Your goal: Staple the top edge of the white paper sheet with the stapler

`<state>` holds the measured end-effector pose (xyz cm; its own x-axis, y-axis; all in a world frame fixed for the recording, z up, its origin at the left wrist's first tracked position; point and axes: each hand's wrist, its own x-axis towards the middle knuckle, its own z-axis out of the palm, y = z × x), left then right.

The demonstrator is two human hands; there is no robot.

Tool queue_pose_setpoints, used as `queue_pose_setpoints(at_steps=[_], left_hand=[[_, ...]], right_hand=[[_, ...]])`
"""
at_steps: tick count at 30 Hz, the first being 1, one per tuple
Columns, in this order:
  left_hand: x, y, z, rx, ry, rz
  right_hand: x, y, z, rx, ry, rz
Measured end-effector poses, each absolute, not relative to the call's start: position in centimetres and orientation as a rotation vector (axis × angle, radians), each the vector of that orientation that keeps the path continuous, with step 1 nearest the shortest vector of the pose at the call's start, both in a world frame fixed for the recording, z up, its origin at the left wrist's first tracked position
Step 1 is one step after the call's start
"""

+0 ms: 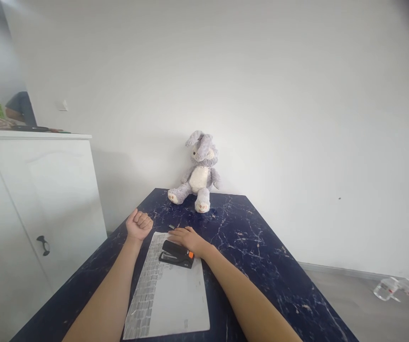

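A black stapler (176, 255) with an orange part lies on a printed sheet of paper (179, 299). Just beyond the stapler, my right hand (189, 239) lies with fingers stretched toward the left over the sheet's top edge. My left hand (139, 224) is curled into a fist beside the sheet's upper left corner; whether anything is inside it is hidden. A small metallic item (171, 227) rests on the dark table near my right fingertips.
The dark blue marbled table (257, 247) reaches the wall, where a grey plush rabbit (200, 175) sits. A white cabinet (48, 190) stands at the left. Clear plastic packaging (387, 288) lies on the floor at right.
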<state>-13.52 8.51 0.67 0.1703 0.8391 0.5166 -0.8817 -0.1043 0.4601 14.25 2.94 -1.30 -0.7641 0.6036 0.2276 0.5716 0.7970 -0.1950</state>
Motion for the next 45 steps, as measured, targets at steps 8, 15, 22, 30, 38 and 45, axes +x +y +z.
queue_pose_setpoints(at_steps=[8, 15, 22, 30, 38, 45], left_hand=[[-13.6, 8.4, 0.8, 0.793, -0.082, 1.433], [-13.1, 8.1, 1.0, 0.727, -0.033, 1.439], [-12.8, 8.1, 1.1, 0.727, 0.066, 1.435], [-12.9, 8.6, 0.5, 0.751, 0.042, 1.380], [-12.5, 9.4, -0.7, 0.776, 0.109, 1.225], [-10.7, 9.2, -0.8, 0.990, 0.232, 0.894]], right_hand=[[14.7, 2.9, -1.6, -0.922, -2.702, 0.392], [14.9, 2.4, -1.5, -0.931, -2.590, 0.446], [15.3, 0.9, 2.3, -0.723, -2.129, 0.939], [15.1, -3.7, 3.7, -0.863, -2.535, 0.776], [20.5, -5.9, 4.1, -0.996, -2.483, 0.742], [24.5, -7.8, 3.9, -1.162, -2.359, 0.734]])
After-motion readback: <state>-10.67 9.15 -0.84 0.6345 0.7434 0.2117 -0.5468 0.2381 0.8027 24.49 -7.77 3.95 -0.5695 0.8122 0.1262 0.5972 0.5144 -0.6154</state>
